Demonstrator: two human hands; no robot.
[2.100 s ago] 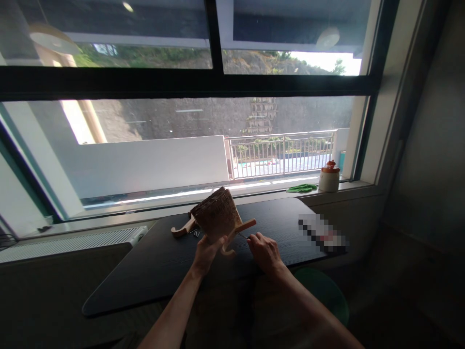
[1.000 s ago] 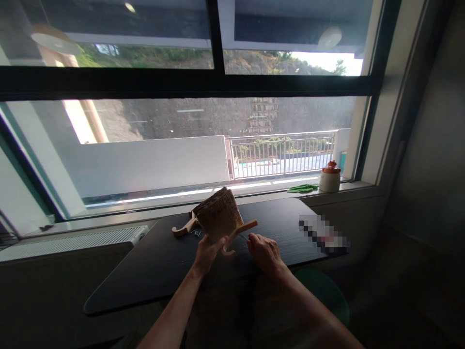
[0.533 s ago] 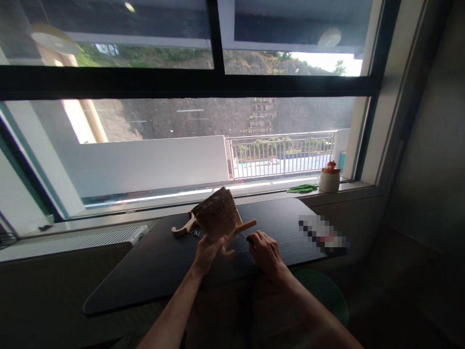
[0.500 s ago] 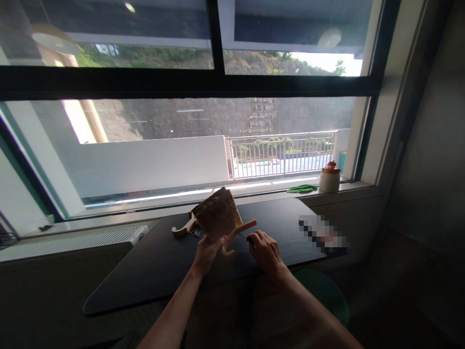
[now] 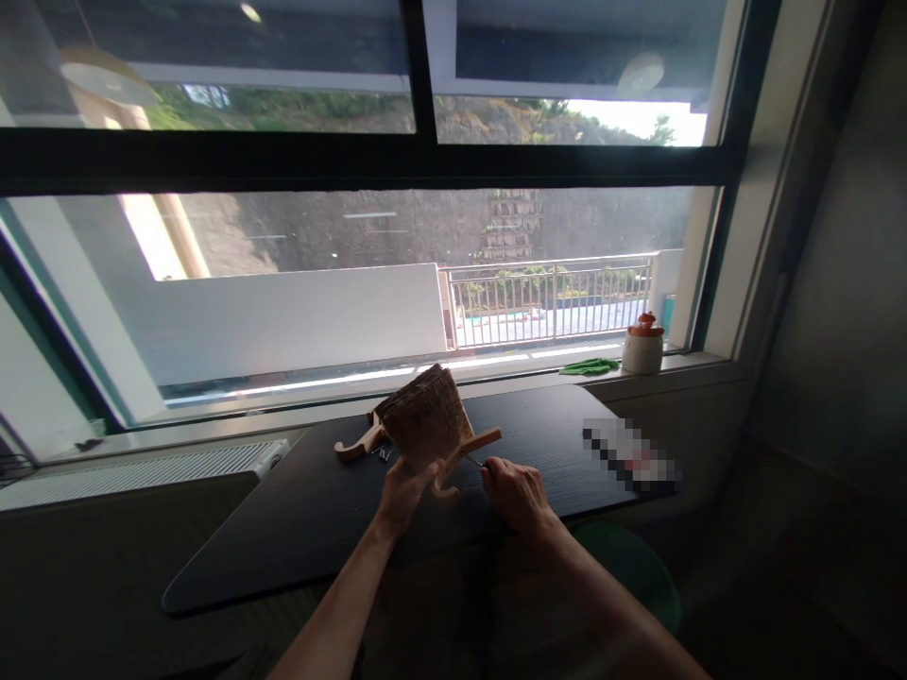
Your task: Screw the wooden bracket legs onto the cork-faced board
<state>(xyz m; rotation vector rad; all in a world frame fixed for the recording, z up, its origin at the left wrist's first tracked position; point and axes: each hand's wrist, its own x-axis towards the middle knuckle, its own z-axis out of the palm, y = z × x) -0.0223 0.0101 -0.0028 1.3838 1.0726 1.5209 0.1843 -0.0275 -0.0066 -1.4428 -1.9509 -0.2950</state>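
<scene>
In the head view, a rough brown block (image 5: 425, 416) is held tilted above the near-middle part of a dark table (image 5: 298, 552). It is gripped from below by the left hand (image 5: 402, 496), whose thumb is laid along the lower side; the other fingers are largely hidden behind the block. Against the block's lower right edge, a light wooden piece (image 5: 483, 439) is set, its straight arm pointed to the right and its hooked end hung below. By the right hand (image 5: 517, 486), a thin metal tool (image 5: 474, 460) is held in closed, curled fingers, with its shaft directed at the wooden piece; whether the tip is touching it cannot be made out, and the handle is mostly covered by the hand.

Left of the block, a second hooked wooden piece (image 5: 360, 444) is seen on the table, with a few small metal pieces (image 5: 384, 454) scattered beside it. On the table's right side, an object blurred by pixels (image 5: 629, 455) is placed. On the windowsill, a green cloth-like item (image 5: 590, 366) is laid near a pale jar (image 5: 642, 353) topped by an orange lid
</scene>
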